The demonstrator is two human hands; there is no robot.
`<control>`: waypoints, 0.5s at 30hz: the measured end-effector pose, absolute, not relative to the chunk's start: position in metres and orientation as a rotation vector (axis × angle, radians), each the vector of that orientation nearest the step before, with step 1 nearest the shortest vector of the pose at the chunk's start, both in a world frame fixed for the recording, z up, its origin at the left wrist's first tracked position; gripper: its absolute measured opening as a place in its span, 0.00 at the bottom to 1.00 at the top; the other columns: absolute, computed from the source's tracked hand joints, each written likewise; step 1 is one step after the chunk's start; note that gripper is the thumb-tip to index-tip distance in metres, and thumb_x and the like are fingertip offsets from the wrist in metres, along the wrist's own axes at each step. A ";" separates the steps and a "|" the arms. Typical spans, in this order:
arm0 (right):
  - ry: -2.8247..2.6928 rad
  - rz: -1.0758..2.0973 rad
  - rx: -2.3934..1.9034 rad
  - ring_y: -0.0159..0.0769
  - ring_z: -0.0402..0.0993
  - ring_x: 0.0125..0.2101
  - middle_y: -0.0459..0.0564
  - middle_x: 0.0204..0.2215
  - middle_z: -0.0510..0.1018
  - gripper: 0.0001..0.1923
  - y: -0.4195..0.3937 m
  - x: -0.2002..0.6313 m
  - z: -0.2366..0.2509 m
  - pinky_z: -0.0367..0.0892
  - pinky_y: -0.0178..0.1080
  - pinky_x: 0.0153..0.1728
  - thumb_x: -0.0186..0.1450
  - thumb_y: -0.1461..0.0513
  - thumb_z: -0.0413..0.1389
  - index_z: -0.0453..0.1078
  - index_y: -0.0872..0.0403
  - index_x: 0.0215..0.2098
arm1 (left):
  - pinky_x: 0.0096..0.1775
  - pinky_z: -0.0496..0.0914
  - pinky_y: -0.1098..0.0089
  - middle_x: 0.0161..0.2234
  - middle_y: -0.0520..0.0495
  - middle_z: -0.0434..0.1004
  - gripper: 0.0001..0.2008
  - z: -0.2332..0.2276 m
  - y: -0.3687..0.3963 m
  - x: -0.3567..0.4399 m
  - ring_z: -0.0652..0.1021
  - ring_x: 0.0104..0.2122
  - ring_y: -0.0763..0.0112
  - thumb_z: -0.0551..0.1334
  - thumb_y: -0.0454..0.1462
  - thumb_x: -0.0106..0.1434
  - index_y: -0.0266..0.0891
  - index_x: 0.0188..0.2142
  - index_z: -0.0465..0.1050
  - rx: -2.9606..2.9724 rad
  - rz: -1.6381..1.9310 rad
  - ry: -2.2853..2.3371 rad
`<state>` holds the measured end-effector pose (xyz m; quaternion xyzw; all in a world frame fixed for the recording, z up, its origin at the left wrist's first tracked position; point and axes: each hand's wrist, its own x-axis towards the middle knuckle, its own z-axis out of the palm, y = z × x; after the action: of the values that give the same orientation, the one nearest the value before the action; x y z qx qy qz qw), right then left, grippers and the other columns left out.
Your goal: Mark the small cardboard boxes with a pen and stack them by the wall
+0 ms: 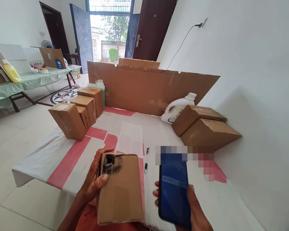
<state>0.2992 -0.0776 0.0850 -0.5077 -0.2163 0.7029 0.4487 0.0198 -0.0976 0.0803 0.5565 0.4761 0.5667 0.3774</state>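
While the left hand grips the left side of a small cardboard box, thumb laid over its top face, the right hand is closed around a dark phone with a blue screen, held just right of the box. The box sits at the near edge of the table, which is covered in white and red sheeting, and a black scribble marks the box's far end. A pen lies on the table just beyond, between box and phone. Farther left stands a cluster of closed cartons; far right, two more cartons lean beside a white jug. A cardboard sheet stands upright across the far edge.
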 end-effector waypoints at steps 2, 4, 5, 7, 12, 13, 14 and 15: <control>-0.591 1.437 -1.404 0.51 0.83 0.41 0.54 0.39 0.87 0.38 -0.055 0.318 0.059 0.79 0.46 0.42 0.51 0.33 0.67 0.81 0.53 0.44 | 0.48 0.69 0.57 0.49 0.43 0.72 0.38 0.080 -0.096 0.018 0.74 0.46 0.51 0.59 0.60 0.61 0.44 0.64 0.61 1.391 1.450 1.195; -0.796 1.271 -1.520 0.51 0.82 0.40 0.54 0.38 0.86 0.38 -0.034 0.332 0.027 0.78 0.46 0.42 0.49 0.32 0.66 0.80 0.54 0.41 | 0.48 0.69 0.58 0.49 0.43 0.73 0.37 0.080 -0.094 0.017 0.75 0.46 0.52 0.59 0.59 0.61 0.44 0.63 0.61 1.390 1.449 1.178; -0.920 1.205 -1.583 0.51 0.82 0.38 0.53 0.35 0.85 0.37 -0.026 0.337 0.012 0.77 0.46 0.40 0.51 0.32 0.63 0.79 0.55 0.38 | 0.48 0.69 0.58 0.51 0.42 0.73 0.37 0.080 -0.093 0.017 0.75 0.47 0.51 0.59 0.59 0.61 0.44 0.63 0.61 1.391 1.447 1.177; -1.115 1.090 -1.702 0.50 0.80 0.33 0.51 0.28 0.82 0.36 -0.015 0.345 -0.014 0.75 0.45 0.35 0.55 0.30 0.57 0.77 0.54 0.32 | 0.49 0.69 0.58 0.53 0.41 0.72 0.36 0.080 -0.090 0.016 0.75 0.49 0.50 0.59 0.59 0.61 0.44 0.63 0.61 1.377 1.450 1.174; -1.283 0.891 -1.913 0.50 0.76 0.29 0.49 0.21 0.77 0.32 -0.006 0.353 -0.040 0.69 0.45 0.32 0.59 0.32 0.50 0.72 0.50 0.28 | 0.53 0.69 0.55 0.57 0.41 0.73 0.34 0.075 -0.078 0.010 0.74 0.55 0.46 0.60 0.57 0.63 0.45 0.63 0.62 1.305 1.461 1.135; -1.305 0.853 -1.949 0.52 0.76 0.30 0.51 0.22 0.78 0.30 -0.005 0.354 -0.041 0.69 0.46 0.33 0.59 0.34 0.50 0.72 0.50 0.29 | 0.53 0.70 0.55 0.56 0.41 0.74 0.33 0.075 -0.074 0.009 0.74 0.56 0.46 0.60 0.57 0.63 0.45 0.63 0.63 1.281 1.476 1.133; -1.326 0.816 -1.981 0.54 0.76 0.32 0.54 0.25 0.79 0.28 -0.004 0.356 -0.041 0.69 0.48 0.36 0.59 0.35 0.50 0.71 0.49 0.30 | 0.54 0.70 0.54 0.56 0.41 0.75 0.33 0.074 -0.069 0.008 0.74 0.56 0.46 0.61 0.57 0.64 0.44 0.62 0.65 1.252 1.492 1.125; -1.345 0.788 -2.002 0.57 0.76 0.34 0.57 0.28 0.81 0.27 -0.003 0.358 -0.041 0.69 0.51 0.40 0.58 0.37 0.50 0.71 0.49 0.31 | 0.54 0.70 0.54 0.55 0.42 0.76 0.33 0.073 -0.064 0.006 0.74 0.56 0.46 0.61 0.57 0.64 0.44 0.62 0.66 1.211 1.505 1.111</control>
<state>0.3576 -0.0033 -0.0410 -0.7532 -0.5060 0.2964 0.2979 0.0062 -0.0644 0.0731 0.4879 0.4475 0.6061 0.4409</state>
